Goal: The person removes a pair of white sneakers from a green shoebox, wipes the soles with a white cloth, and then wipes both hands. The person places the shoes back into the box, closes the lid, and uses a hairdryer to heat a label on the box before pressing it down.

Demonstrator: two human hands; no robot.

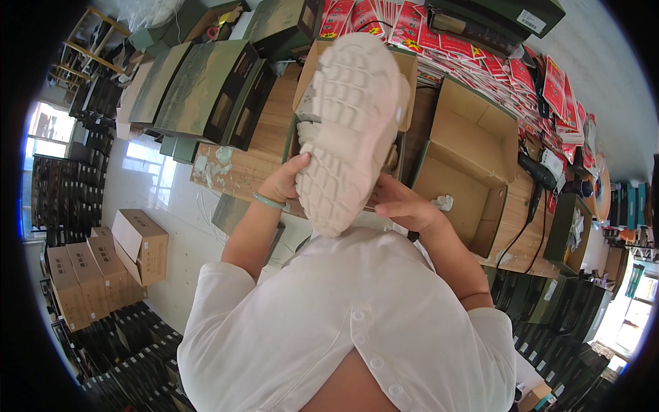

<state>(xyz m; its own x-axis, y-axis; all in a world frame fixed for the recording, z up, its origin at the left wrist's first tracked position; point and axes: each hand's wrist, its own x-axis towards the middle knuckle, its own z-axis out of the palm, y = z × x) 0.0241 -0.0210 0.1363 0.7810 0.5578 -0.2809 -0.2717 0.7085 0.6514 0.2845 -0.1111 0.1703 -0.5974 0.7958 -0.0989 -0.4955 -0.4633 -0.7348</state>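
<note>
While my left fingers [298, 163] were closed on the left edge of the pale shoe [351, 130] near its heel, my right fingers [394, 195] stood partly spread at the heel's other side; I could not tell whether they pressed on it. The shoe was up in front of my chest, between my 2 hands, hiding much of an open cardboard box [409, 69]. A 2nd open box [473, 120] to the right showed smooth brown board inside, with crumpled paper [443, 202] in it. The wood-grained tabletop [264, 118] lay beneath, and glossy red leaflets [446, 44] fanned out in loose stacks beyond. The shoe's underside faced me, toe pointing away: cream-beige, rounded at both ends, moulded in chunky wavy lugs with a smoother middle.
</note>
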